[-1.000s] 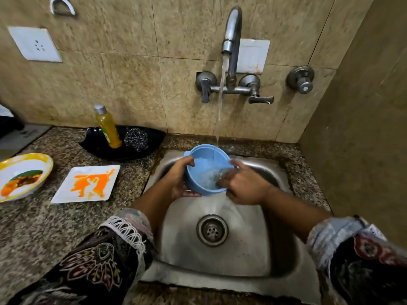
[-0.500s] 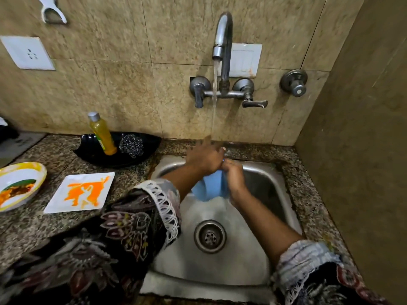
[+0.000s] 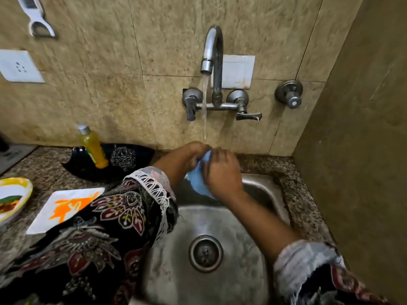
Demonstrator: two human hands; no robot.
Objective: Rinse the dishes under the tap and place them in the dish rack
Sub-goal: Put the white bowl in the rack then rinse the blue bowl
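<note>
Two hands were on one small blue bowl (image 3: pixel 199 180) and that was pretty much the whole scene. Closest to me were the patterned sleeves, the left one with its white fringe hanging over the near edge of the steel sink (image 3: pixel 220 219), drain right below the forearms. Further in, the bowl was held up over the back of the basin, tipped on its side between the palms, mostly hidden. The left hand (image 3: pixel 193 157) was curled round the bowl's far edge, and the right hand (image 3: pixel 222 172) was wrapped over the near side with fingers bent onto it. So both clamped on it, neither one loose.

It looked like thin plastic to me: light, fairly stiff, not going to shatter, but wet and probably slick. I'd take it by the rim with a thumb inside, since the smooth wall is where it would slide.

Beyond that, the stream from the tap (image 3: pixel 212 51) came down just about onto the fingers. Off to the left on the granite counter sat a white square plate (image 3: pixel 63 208) with orange on it and a yellow-rimmed plate (image 3: pixel 13 197), both looking unrinsed, then a soap bottle (image 3: pixel 92 148) and steel scrubber (image 3: pixel 122 158) on a black tray. Couldn't see a dish rack anywhere.
</note>
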